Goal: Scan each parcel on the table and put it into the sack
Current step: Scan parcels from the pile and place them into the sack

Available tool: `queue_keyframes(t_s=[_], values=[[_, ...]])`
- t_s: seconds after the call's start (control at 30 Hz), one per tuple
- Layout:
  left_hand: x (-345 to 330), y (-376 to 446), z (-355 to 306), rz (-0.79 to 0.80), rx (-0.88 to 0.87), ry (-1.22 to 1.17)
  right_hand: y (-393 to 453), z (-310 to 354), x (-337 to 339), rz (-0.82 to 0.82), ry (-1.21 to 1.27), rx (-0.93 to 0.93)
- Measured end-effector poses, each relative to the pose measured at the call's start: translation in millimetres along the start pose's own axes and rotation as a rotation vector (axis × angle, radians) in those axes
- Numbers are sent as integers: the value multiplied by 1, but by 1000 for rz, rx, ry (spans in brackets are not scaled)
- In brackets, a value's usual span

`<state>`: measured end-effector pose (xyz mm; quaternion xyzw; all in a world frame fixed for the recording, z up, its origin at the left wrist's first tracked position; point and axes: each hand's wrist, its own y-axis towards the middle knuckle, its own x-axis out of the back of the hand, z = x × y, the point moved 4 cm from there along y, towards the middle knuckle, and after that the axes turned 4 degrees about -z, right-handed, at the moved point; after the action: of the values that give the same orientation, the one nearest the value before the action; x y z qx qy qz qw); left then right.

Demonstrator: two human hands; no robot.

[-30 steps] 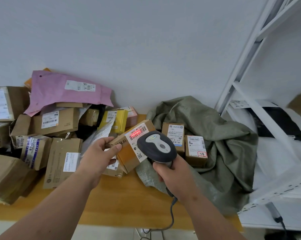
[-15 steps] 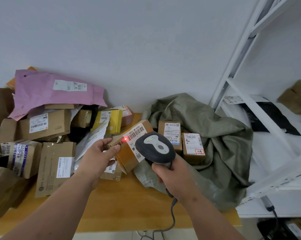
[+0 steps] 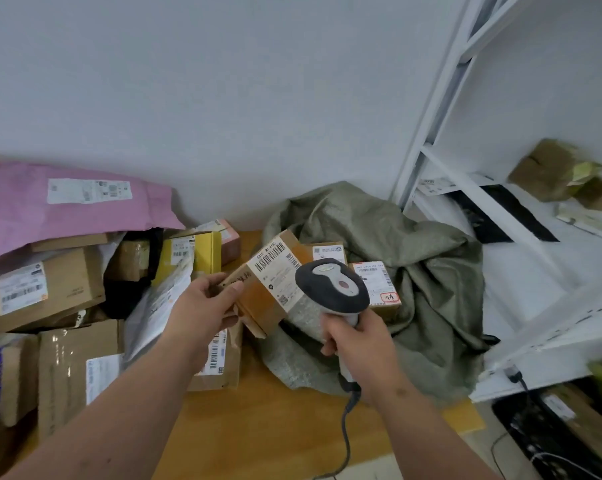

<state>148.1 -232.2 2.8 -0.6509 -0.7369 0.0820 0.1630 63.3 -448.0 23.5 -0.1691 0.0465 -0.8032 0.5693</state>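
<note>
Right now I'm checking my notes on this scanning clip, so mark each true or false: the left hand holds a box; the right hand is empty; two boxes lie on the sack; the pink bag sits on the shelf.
1. The left hand holds a box. True.
2. The right hand is empty. False: it grips the scanner.
3. Two boxes lie on the sack. True.
4. The pink bag sits on the shelf. False: it lies atop the parcel pile by the wall.
</note>
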Motion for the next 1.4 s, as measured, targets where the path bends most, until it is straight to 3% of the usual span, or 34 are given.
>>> queue_keyframes(t_s=[0.17,0.33,0.47,0.73,0.83,1.0,1.17,1.4], values=[[-29,10,-10,61,66,-38,16,-4,14,-129,121,-54],[-75,25,-25,74,113,32,50,-4,40,-147,274,-100],[-117,41,-34,31,118,128,92,-7,69,-154,236,-160],[-175,69,-37,-30,155,167,164,-20,94,-5,289,-318],[-184,74,-28,7,133,336,176,-27,86,55,260,-327],[-181,71,-31,-54,17,556,183,-27,81,100,220,-314],[-146,67,-43,-232,-80,526,177,-17,64,142,228,-309],[-64,43,-32,-393,-31,485,146,1,9,263,155,-249]])
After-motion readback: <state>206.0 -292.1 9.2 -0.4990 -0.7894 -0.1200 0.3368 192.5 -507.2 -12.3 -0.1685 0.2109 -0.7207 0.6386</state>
